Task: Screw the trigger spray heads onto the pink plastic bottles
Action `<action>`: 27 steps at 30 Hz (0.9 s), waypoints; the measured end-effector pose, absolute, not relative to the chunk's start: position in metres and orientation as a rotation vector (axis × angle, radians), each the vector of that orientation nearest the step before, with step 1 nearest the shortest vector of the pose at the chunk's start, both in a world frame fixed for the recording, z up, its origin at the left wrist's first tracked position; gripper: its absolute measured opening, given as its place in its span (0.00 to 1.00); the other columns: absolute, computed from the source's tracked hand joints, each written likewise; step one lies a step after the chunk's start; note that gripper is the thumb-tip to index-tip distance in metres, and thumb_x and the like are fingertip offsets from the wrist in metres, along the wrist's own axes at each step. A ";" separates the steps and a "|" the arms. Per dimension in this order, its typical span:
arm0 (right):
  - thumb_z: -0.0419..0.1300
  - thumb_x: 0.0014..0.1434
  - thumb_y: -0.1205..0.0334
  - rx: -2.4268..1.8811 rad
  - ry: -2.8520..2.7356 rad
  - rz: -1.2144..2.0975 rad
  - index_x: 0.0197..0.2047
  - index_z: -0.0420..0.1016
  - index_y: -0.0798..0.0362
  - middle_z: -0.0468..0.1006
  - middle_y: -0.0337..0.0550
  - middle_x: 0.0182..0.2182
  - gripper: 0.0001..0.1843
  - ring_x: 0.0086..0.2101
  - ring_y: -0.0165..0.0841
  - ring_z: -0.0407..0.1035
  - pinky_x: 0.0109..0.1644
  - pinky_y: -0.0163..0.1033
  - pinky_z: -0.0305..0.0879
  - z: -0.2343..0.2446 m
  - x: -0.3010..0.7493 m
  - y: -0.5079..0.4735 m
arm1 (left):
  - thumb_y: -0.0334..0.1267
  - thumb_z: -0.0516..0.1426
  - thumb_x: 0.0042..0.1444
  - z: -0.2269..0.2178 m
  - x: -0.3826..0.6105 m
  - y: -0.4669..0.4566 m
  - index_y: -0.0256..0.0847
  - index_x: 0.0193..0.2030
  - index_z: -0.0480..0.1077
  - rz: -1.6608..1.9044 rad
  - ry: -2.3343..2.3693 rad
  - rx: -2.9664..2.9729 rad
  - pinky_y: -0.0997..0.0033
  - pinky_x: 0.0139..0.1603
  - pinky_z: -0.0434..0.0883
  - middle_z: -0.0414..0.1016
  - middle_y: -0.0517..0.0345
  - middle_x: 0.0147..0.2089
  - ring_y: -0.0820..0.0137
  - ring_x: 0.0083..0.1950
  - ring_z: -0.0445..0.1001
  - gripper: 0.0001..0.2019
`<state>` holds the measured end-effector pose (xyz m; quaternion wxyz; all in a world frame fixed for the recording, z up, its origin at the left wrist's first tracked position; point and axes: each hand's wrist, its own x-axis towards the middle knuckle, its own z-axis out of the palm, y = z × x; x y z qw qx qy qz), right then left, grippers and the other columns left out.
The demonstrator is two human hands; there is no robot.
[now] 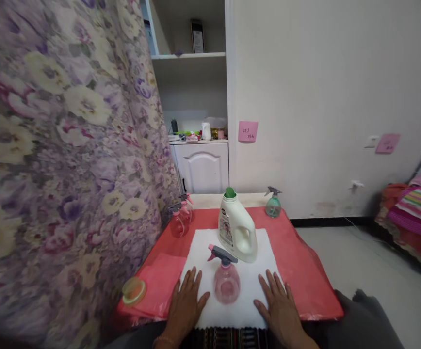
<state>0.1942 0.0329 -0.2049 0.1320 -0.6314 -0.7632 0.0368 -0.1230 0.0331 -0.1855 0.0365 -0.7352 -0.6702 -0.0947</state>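
Both hands lie flat with fingers spread at the front of a white cloth (243, 312). My left hand (186, 303) rests on its left edge, and my right hand (279, 305) on its right edge; neither holds anything. Between them stands a clear pink spray bottle (227, 283) with a grey and pink trigger head pointing left. Just behind it, a large white jug (237, 228) with a handle stands upright on the cloth. Something green (229, 192) sits in the jug's mouth.
Red sheeting (301, 271) covers the table. Pink spray bottles (179, 224) stand at the back left, a green spray bottle (273, 206) at the back right. A round yellowish lid or dish (134, 291) lies front left. A floral curtain (87, 169) hangs close on the left.
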 end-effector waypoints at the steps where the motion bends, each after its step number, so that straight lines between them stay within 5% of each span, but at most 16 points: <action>1: 0.40 0.63 0.33 -1.835 -2.214 0.105 0.68 0.53 0.45 0.49 0.46 0.69 0.38 0.67 0.50 0.45 0.67 0.63 0.44 -0.205 0.196 0.031 | 0.54 0.47 0.61 -0.185 -0.124 0.033 0.38 0.67 0.58 -0.260 -2.040 -2.239 0.44 0.68 0.55 0.54 0.47 0.71 0.53 0.71 0.54 0.32; 12: 0.47 0.65 0.41 -1.757 -2.217 0.101 0.66 0.61 0.49 0.58 0.52 0.66 0.32 0.65 0.51 0.51 0.67 0.64 0.47 -0.209 0.218 0.025 | 0.51 0.46 0.62 -0.178 -0.117 0.040 0.30 0.63 0.65 -0.199 -2.037 -2.058 0.44 0.66 0.58 0.59 0.37 0.68 0.50 0.69 0.60 0.30; 27: 0.44 0.67 0.44 -1.671 -2.252 0.044 0.69 0.53 0.44 0.53 0.50 0.68 0.30 0.66 0.49 0.48 0.67 0.62 0.50 -0.212 0.188 0.030 | 0.48 0.45 0.63 -0.196 -0.101 0.057 0.34 0.64 0.64 -0.363 -1.894 -2.034 0.48 0.65 0.60 0.61 0.41 0.68 0.54 0.67 0.63 0.28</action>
